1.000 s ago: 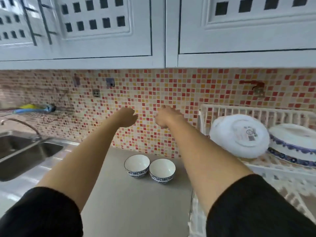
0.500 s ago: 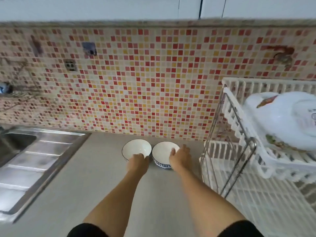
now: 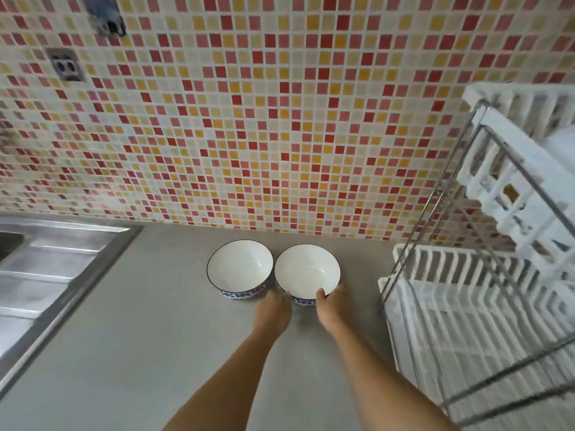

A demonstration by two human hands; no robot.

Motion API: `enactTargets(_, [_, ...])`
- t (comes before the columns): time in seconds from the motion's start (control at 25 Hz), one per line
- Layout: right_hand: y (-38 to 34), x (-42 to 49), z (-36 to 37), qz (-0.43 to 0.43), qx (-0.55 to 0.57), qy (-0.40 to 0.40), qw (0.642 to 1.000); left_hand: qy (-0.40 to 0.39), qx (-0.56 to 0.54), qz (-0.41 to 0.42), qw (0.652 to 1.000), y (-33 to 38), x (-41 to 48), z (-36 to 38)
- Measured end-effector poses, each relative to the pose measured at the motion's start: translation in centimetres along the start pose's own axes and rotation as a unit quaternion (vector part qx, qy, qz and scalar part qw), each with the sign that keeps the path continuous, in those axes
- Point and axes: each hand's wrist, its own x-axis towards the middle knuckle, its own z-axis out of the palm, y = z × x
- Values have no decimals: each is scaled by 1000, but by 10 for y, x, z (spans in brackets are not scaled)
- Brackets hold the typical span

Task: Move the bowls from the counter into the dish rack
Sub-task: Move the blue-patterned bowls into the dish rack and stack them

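Beside the dish rack [image 3: 466, 321], both hands [image 3: 331, 309] touch bowl rims.

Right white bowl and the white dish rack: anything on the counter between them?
Head view: only bare grey counter separates the right white bowl from the white dish rack.

This was a home kitchen: a mosaic-tiled backsplash [image 3: 249, 119] rose behind the grey counter [image 3: 124, 353], with a stainless sink drainboard [image 3: 46, 275] and a two-tier dish rack [image 3: 485, 306].
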Motion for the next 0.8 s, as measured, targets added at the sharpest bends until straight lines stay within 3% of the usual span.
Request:
enactTargets(0.12, [7,-4,-1,9,7,-8,1000,-19,-94,-40,995,0,0,7])
enactTargets(0.28, [31,-40,-11,-12,87,-32,996,-8,-121,-63,991,-7,-11,-5])
enactTargets(0.36, [48,-63,-22,-31,131,-63,989,-39,-123,-89,988,-11,-29,-13])
enactTargets(0.48, [81,-100,-33,-51,104,-103,988,-112,-101,-134,980,-22,-72,-23])
enactTargets(0.6, [109,-121,-39,-58,121,-143,981,-143,-40,-116,982,-42,-107,-26])
enactTargets(0.8, [111,-124,-41,5,200,-204,958,-117,-156,-72,978,-56,-125,-23])
